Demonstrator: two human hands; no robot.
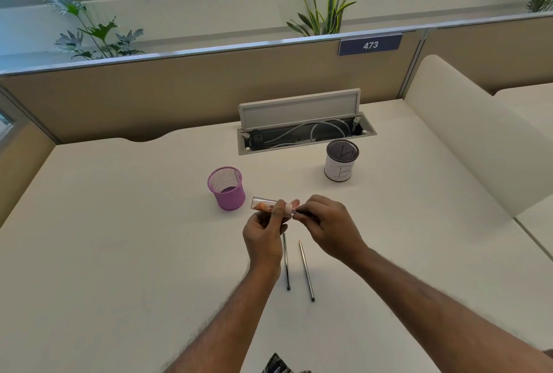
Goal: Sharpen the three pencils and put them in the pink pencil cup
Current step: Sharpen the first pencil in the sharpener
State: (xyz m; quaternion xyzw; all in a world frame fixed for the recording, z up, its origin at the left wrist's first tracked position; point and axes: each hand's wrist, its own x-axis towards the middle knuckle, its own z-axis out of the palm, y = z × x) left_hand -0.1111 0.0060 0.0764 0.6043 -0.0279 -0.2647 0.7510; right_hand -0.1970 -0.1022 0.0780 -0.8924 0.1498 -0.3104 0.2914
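Above the desk, near its middle, my left hand [263,232] grips the clear sharpener [264,204], which has orange shavings inside. My right hand [326,223] pinches the first pencil [302,213] and feeds it into the sharpener's pink end.

Below the hands, two more pencils lie on the desk [119,238]. The left pencil [286,265] has its tip hidden behind my wrist. The right pencil [305,271] shows a pale point, perhaps already sharpened; I cannot be sure.

Just left of the sharpener stands the pink pencil cup [226,188], and I see no pencil in it. I judge the task is in its early part: all three deposits remain.
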